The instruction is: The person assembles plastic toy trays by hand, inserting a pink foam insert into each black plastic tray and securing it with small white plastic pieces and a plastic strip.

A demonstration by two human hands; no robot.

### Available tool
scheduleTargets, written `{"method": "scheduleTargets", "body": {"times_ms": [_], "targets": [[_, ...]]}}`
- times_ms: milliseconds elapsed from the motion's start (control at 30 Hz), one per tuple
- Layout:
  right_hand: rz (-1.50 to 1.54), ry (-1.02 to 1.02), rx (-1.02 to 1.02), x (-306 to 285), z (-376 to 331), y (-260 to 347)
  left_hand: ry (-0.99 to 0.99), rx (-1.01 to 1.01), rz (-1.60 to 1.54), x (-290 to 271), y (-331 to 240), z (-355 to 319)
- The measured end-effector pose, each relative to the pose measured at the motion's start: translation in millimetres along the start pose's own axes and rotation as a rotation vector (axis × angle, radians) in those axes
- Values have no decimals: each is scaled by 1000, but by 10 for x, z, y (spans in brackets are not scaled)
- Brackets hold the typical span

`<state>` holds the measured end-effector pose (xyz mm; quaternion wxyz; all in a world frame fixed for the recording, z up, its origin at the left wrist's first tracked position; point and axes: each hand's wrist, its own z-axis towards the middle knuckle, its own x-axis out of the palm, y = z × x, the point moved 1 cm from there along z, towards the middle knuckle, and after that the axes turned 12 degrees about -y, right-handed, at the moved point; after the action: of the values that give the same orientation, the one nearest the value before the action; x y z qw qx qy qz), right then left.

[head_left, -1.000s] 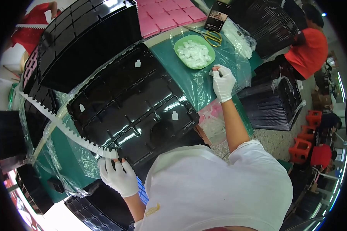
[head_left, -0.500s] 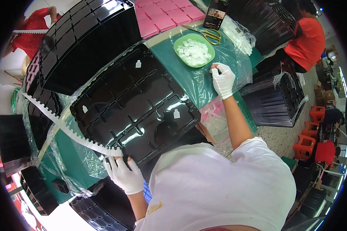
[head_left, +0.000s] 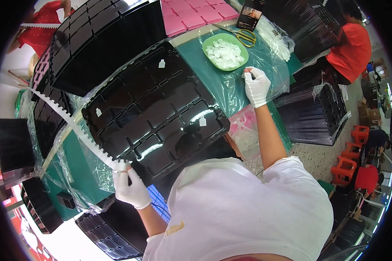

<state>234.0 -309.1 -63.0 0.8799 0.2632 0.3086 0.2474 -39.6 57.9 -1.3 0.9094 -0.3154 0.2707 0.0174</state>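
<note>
My left hand (head_left: 132, 188), in a white glove with bare fingertips showing, is closed on the near end of a long white notched strip (head_left: 79, 129). The strip curves away to the far left, along the left side of a shiny black plastic tray (head_left: 154, 150) with moulded compartments. A few small white bottle-shaped pieces (head_left: 161, 64) lie on the tray. My right hand (head_left: 258, 88), gloved likewise, has thumb and forefinger pinched together; what they hold, if anything, is too small to make out. It is just below a light green bowl (head_left: 245, 48) of small white pieces (head_left: 224, 54).
Yellow-handled scissors (head_left: 247, 38) and a propped phone (head_left: 251, 14) are behind the bowl. Stacked black trays (head_left: 109, 48) rise at the far left, beside pink trays (head_left: 196, 15). Clear plastic film (head_left: 231, 89) covers the green table. People in red are at far left and right.
My left hand has lifted slightly and shifted left, bringing the strip's near end with it. The right hand stays pinched near the bowl. The whole view has shifted a little.
</note>
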Motion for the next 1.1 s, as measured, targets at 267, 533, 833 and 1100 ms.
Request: {"method": "scheduleTargets", "body": {"times_ms": [267, 533, 833, 1100], "targets": [[-53, 96, 232, -55, -45, 109, -316, -471, -99, -408, 472, 404], [309, 227, 2, -179, -572, 1611, -951, 298, -115, -714, 1100, 1997], [265, 680, -328, -152, -828, 2322, -426, 179, 124, 1106, 1877, 2157], [206, 757, -908, 682, -791, 3274, -479, 167, 20, 1389, 1989, 2023]]}}
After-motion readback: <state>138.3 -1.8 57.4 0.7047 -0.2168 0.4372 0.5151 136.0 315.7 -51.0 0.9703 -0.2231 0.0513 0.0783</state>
